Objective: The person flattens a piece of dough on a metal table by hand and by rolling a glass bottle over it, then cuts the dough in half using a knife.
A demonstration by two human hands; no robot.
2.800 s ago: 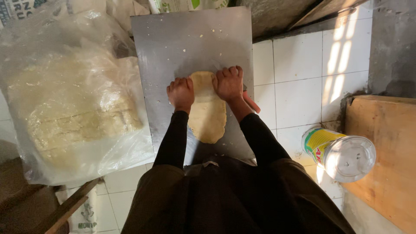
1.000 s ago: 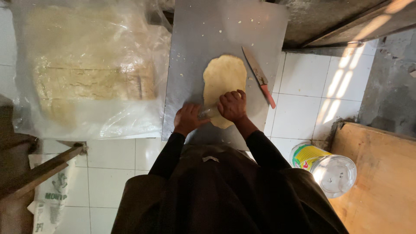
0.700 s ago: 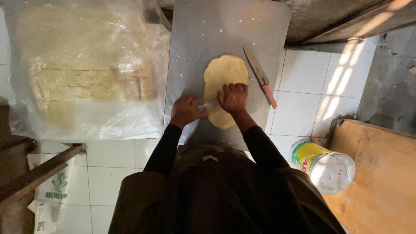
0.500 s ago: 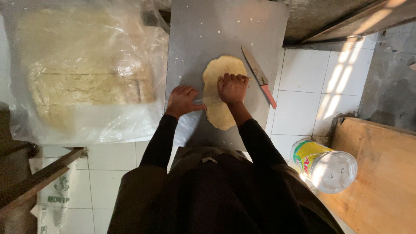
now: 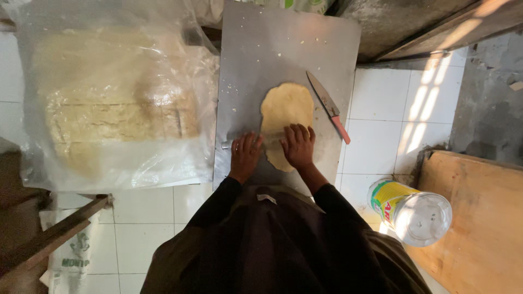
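Both hands, left hand (image 5: 244,157) and right hand (image 5: 298,146), lay flat with fingers spread on what looked like a thin rolling pin (image 5: 256,141) across the soft, easily torn dough (image 5: 285,117) on the steel tabletop (image 5: 261,60), knife (image 5: 328,106) just beside it.

Right of the metal board (image 5: 283,38) you see a red-handled knife (image 5: 328,106); left of it, what looks like bagged dough (image 5: 114,103); lower right, a clear jar (image 5: 411,209).
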